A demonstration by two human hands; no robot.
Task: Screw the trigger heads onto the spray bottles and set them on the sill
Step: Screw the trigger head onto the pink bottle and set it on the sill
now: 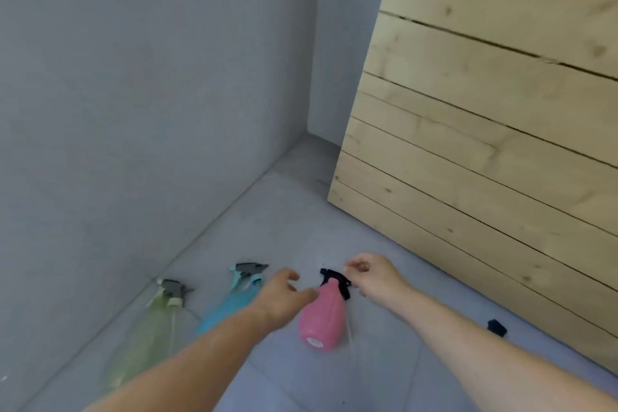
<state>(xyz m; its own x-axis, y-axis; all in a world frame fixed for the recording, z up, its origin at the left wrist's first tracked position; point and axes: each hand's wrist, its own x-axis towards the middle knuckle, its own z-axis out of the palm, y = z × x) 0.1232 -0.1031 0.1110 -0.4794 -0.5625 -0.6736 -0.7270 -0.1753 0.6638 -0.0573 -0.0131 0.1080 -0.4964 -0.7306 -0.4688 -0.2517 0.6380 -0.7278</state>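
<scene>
Three spray bottles lie on the grey surface (294, 211). A pink bottle (322, 314) with a black trigger head (336, 278) lies in the middle. My left hand (284, 294) hovers just left of its neck with fingers spread. My right hand (374, 274) is at the right of the black head, fingertips pinched loosely and close to it; whether they touch it I cannot tell. A blue bottle (222, 309) with a teal and grey head (249, 273) lies partly under my left arm. A green bottle (147, 334) with a grey and cream head (172, 291) lies furthest left.
A pale wooden plank panel (485, 144) leans at the right. Grey walls (150, 94) close off the left and the back corner. A small black piece (497, 327) lies near the panel's foot, right of my right forearm.
</scene>
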